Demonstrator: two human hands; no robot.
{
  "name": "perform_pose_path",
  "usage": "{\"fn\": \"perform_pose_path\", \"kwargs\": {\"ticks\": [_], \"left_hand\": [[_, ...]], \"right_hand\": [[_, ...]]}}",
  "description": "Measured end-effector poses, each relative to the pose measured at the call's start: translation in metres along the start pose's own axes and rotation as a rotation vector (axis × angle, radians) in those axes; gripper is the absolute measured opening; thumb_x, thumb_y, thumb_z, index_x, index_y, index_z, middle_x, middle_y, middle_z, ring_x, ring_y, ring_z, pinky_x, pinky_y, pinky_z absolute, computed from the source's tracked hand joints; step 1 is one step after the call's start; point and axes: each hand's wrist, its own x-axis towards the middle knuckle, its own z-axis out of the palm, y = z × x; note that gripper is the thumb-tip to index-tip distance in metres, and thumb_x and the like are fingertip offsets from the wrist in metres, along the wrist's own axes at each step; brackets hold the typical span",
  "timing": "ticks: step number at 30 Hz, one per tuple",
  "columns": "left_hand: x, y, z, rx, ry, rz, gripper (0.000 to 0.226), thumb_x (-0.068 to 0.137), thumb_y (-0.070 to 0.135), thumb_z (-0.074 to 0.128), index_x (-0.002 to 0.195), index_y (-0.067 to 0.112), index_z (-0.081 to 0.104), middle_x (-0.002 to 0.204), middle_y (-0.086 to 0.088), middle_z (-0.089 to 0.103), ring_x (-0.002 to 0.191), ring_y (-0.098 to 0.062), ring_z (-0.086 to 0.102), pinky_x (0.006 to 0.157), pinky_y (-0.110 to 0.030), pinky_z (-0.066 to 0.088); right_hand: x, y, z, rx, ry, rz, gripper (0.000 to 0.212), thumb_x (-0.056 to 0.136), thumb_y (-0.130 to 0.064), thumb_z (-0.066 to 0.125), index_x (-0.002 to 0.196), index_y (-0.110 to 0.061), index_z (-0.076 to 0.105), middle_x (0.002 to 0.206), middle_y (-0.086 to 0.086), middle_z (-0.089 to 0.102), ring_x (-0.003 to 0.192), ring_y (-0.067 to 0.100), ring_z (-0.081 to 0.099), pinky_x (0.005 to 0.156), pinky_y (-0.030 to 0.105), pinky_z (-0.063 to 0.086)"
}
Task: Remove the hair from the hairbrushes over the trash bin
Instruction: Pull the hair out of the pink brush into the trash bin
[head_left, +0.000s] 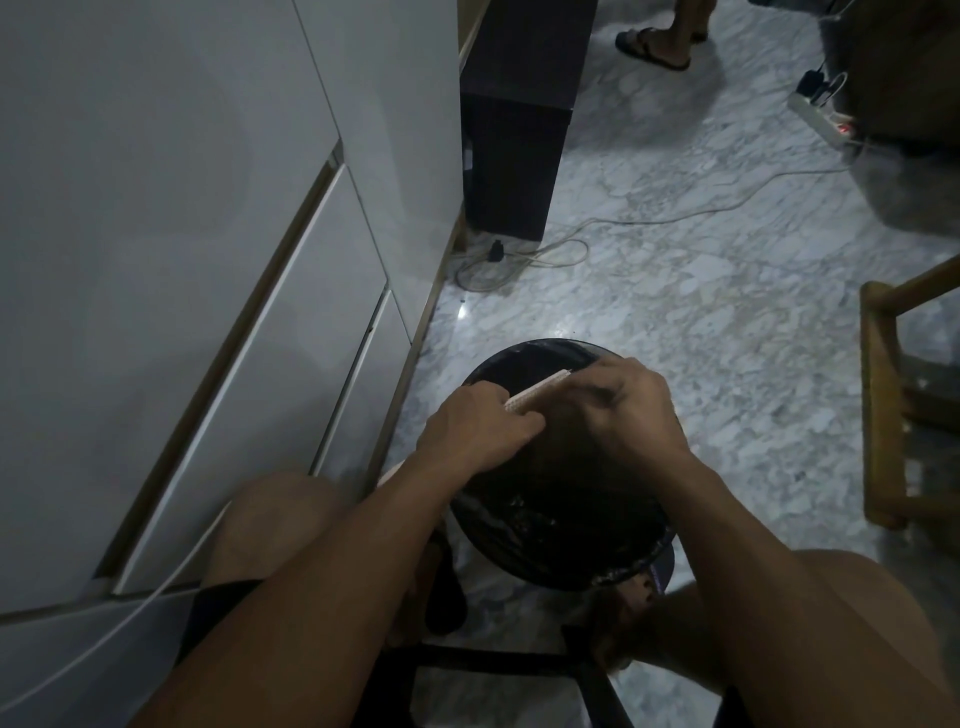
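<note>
A round black trash bin (524, 358) lined with a dark bag stands on the floor between my knees. Over its opening my left hand (478, 423) grips a light-coloured hairbrush (537, 391) that slants up to the right. My right hand (631, 405) is at the brush's far end with the fingers curled down onto it; the hand is blurred, and I cannot make out any hair between its fingers. Most of the brush is hidden by both hands.
White cabinet doors (208, 260) run along the left. A black box (514, 130) stands at the back, with cables (571, 244) on the marble floor. A wooden chair frame (883, 395) is at the right, a power strip (826, 119) and another person's feet (660, 41) far behind.
</note>
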Motion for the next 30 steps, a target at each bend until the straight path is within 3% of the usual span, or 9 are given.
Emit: {"fn": "perform_pose_path", "kwargs": {"ticks": [3,8,13,17,19,21,24,27,30], "left_hand": [[0.0,0.0,0.0,0.002,-0.01,0.009,0.034,0.074,0.053,0.062,0.063,0.022,0.054,0.068,0.001,0.056,0.067,-0.019,0.059,0.054,-0.027,0.036],[0.003,-0.009,-0.001,0.018,-0.023,-0.012,0.034,0.071,0.055,0.061,0.07,0.021,0.061,0.071,0.0,0.06,0.069,-0.02,0.061,0.055,-0.027,0.039],[0.006,-0.01,-0.002,0.023,-0.01,-0.026,0.034,0.073,0.053,0.062,0.063,0.021,0.056,0.064,0.001,0.055,0.062,-0.016,0.057,0.052,-0.026,0.035],[0.005,-0.004,-0.001,0.008,0.0,-0.008,0.035,0.073,0.053,0.061,0.073,0.018,0.065,0.067,0.001,0.058,0.065,-0.017,0.059,0.053,-0.027,0.037],[0.004,-0.002,0.0,0.018,0.011,-0.003,0.033,0.074,0.052,0.061,0.071,0.019,0.064,0.066,0.002,0.057,0.064,-0.015,0.057,0.052,-0.027,0.034],[0.004,-0.002,0.0,0.021,0.006,0.001,0.033,0.077,0.05,0.062,0.064,0.019,0.058,0.063,0.001,0.055,0.06,-0.015,0.054,0.05,-0.027,0.032],[0.006,-0.004,-0.005,-0.029,-0.014,-0.007,0.033,0.08,0.047,0.062,0.065,0.017,0.06,0.063,-0.002,0.056,0.06,-0.02,0.057,0.053,-0.029,0.042],[0.008,-0.006,-0.013,-0.094,0.061,-0.04,0.034,0.079,0.046,0.063,0.06,0.019,0.055,0.062,-0.002,0.057,0.063,-0.022,0.059,0.054,-0.029,0.041],[0.005,-0.003,-0.012,-0.077,0.108,-0.015,0.039,0.079,0.05,0.06,0.058,0.018,0.051,0.061,0.0,0.054,0.063,-0.021,0.057,0.053,-0.028,0.036]], "right_hand": [[0.005,0.004,-0.002,0.133,0.109,0.2,0.014,0.08,-0.014,0.068,0.083,-0.024,0.078,0.085,-0.005,0.074,0.087,0.016,0.069,0.084,0.037,0.056],[0.018,0.025,-0.035,0.253,0.386,0.459,0.012,0.08,-0.02,0.071,0.069,-0.026,0.071,0.072,-0.001,0.072,0.077,0.019,0.07,0.085,0.042,0.057],[0.013,0.027,-0.036,0.247,0.17,0.417,0.008,0.077,-0.011,0.073,0.079,-0.018,0.075,0.079,0.0,0.075,0.079,0.016,0.071,0.085,0.041,0.058],[0.003,0.013,-0.023,0.224,-0.054,0.171,0.058,0.07,-0.002,0.069,0.122,-0.024,0.062,0.119,-0.004,0.063,0.106,0.008,0.06,0.092,0.018,0.047],[0.0,0.008,-0.017,0.193,-0.134,0.013,0.065,0.072,-0.007,0.074,0.131,-0.027,0.057,0.127,-0.007,0.055,0.114,0.004,0.053,0.096,0.014,0.04],[-0.001,0.008,-0.008,0.134,-0.122,-0.051,0.047,0.076,-0.01,0.075,0.12,-0.024,0.068,0.119,-0.004,0.062,0.109,0.008,0.058,0.096,0.021,0.046],[0.003,0.013,-0.004,0.081,0.08,0.073,0.017,0.08,-0.007,0.071,0.091,-0.017,0.079,0.094,0.0,0.074,0.089,0.015,0.068,0.087,0.034,0.055],[0.007,0.016,-0.014,0.014,0.188,0.245,0.02,0.08,-0.001,0.066,0.086,-0.015,0.079,0.089,0.004,0.076,0.087,0.021,0.069,0.088,0.032,0.054],[0.005,0.015,-0.018,-0.061,0.14,0.338,0.025,0.079,-0.002,0.061,0.09,-0.017,0.078,0.094,0.007,0.077,0.091,0.026,0.069,0.086,0.029,0.054]]}}
